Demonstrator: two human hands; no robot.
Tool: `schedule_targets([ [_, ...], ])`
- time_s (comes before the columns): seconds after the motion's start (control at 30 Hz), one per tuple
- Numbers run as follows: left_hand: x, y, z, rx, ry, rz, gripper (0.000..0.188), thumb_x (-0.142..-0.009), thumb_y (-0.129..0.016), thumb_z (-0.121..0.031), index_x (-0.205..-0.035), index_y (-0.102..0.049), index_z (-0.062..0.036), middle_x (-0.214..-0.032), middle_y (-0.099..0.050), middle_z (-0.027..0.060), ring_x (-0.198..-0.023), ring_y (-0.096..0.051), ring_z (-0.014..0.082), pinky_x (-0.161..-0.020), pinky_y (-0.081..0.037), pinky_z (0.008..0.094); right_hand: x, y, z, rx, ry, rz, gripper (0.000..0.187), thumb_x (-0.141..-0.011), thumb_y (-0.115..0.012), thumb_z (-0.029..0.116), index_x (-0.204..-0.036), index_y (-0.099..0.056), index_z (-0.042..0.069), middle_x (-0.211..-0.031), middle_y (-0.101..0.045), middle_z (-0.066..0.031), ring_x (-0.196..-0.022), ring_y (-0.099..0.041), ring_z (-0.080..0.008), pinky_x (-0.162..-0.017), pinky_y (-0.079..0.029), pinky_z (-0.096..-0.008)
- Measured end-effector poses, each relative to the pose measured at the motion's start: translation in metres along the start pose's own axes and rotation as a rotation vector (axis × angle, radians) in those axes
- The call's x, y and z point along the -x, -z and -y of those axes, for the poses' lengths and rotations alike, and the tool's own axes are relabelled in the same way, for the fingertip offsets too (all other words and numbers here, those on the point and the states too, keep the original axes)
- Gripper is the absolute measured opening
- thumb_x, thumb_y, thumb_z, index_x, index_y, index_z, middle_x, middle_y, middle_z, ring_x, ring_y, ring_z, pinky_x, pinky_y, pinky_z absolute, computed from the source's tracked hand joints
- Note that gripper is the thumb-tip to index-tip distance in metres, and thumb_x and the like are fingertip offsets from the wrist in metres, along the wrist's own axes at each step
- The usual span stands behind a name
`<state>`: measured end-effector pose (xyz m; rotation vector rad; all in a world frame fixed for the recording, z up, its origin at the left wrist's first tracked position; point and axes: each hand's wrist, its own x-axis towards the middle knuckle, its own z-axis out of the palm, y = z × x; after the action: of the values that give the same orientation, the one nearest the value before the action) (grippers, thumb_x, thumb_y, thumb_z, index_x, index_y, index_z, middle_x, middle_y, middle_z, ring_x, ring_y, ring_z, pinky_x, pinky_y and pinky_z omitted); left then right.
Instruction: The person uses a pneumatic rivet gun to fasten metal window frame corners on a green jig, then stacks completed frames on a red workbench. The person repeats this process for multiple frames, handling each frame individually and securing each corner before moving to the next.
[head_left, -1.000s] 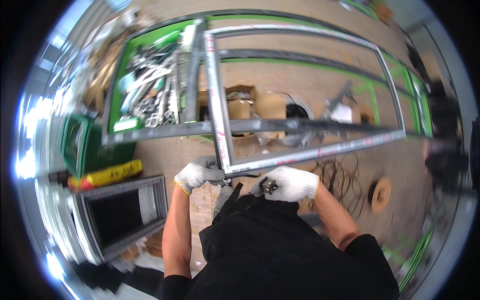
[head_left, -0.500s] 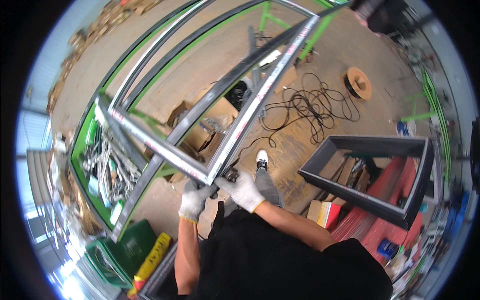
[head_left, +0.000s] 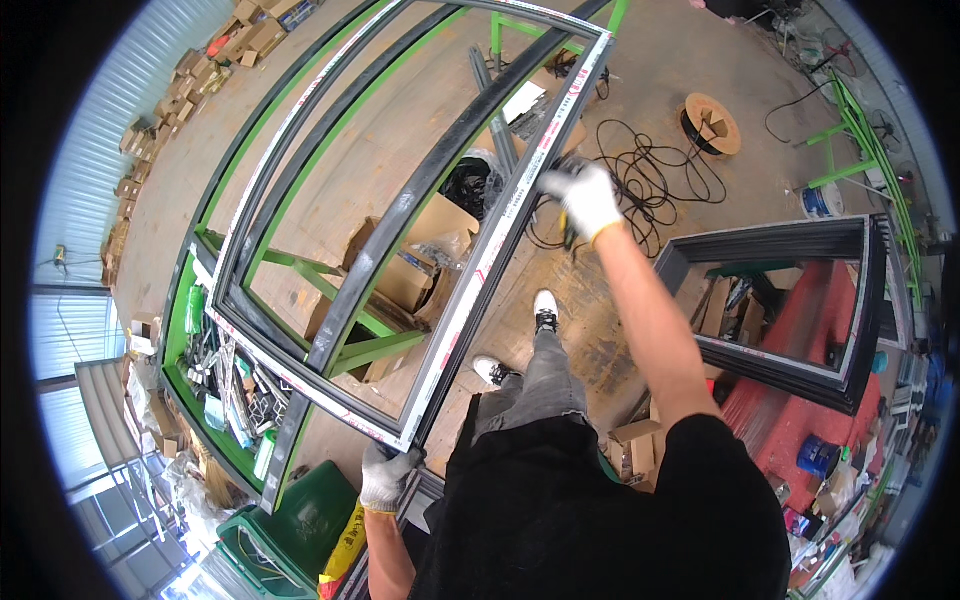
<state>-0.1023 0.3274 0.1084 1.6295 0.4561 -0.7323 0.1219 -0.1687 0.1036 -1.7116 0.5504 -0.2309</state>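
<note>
A dark grey window frame point(head_left: 468, 272) with white protective film lies across a green bench with dark padded rails point(head_left: 385, 232). My left hand point(head_left: 388, 478), in a white knitted glove, is closed around the frame's near corner; its fingertips are partly hidden beneath. My right hand point(head_left: 585, 195), gloved the same way, is beside the frame's long right side, with its fingers curled. From below it sticks out a yellow and dark hand tool point(head_left: 568, 232), whose kind I cannot make out. Whether the right hand touches the frame is unclear.
A second dark frame point(head_left: 770, 350) stands at right over red-wrapped material point(head_left: 755, 395). Black cable point(head_left: 650, 180) lies coiled on the floor near a spool point(head_left: 712, 125). Cardboard boxes point(head_left: 410, 280) lie beneath the bench. A green bin point(head_left: 310, 515) stands at lower left, beside a tray of metal parts point(head_left: 235, 385).
My right hand has left the near corner and moved away along the frame's right side. My left hand remains at the corner, which now sits lower in view.
</note>
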Motion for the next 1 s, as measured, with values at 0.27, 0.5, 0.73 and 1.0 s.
schedule_targets([
  [0.27, 0.008, 0.004, -0.008, -0.001, 0.021, -0.011, 0.022, -0.081, -0.078, -0.001, -0.102, -0.075, 0.0053, -0.087, -0.077, 0.0079, -0.075, -0.073, 0.0165, -0.069, -0.057, 0.0311, -0.031, 0.009, -0.003, -0.201, -0.038, 0.023, 0.026, -0.088, -0.082, 0.012, -0.105, -0.074, -0.005, -0.088, -0.072, -0.0074, -0.073, -0.064, -0.0157, -0.066, -0.051, -0.0322],
  [0.5, 0.009, 0.003, -0.011, -0.012, 0.017, 0.001, 0.024, -0.082, -0.078, -0.004, -0.103, -0.072, 0.0069, -0.088, -0.076, 0.012, -0.074, -0.073, 0.0201, -0.07, -0.059, 0.0336, 0.172, -0.076, -0.035, -0.375, -0.145, 0.279, 0.034, -0.09, -0.083, 0.012, -0.119, -0.072, -0.003, -0.104, -0.075, -0.0053, -0.092, -0.067, -0.0157, -0.086, -0.057, -0.031],
  [0.73, 0.005, 0.005, -0.003, 0.079, 0.02, 0.042, 0.022, -0.087, -0.079, -0.004, -0.105, -0.072, 0.005, -0.087, -0.077, 0.0112, -0.074, -0.073, 0.019, -0.069, -0.059, 0.0326, 0.237, -0.107, -0.035, -0.203, -0.248, 0.395, 0.034, -0.09, -0.083, 0.01, -0.119, -0.071, -0.002, -0.101, -0.078, -0.0037, -0.087, -0.068, -0.0133, -0.084, -0.058, -0.0314],
  [1.0, 0.016, 0.016, -0.001, 0.445, 0.02, 0.223, 0.046, -0.093, -0.064, -0.019, -0.127, -0.064, 0.0126, -0.111, -0.075, 0.0233, -0.095, -0.076, 0.0295, -0.087, -0.063, 0.0374, 0.22, -0.083, -0.015, -0.248, -0.329, 0.444, 0.017, -0.096, -0.08, 0.015, -0.106, -0.075, 0.002, -0.089, -0.07, 0.0019, -0.076, -0.06, -0.0075, -0.07, -0.05, -0.027],
])
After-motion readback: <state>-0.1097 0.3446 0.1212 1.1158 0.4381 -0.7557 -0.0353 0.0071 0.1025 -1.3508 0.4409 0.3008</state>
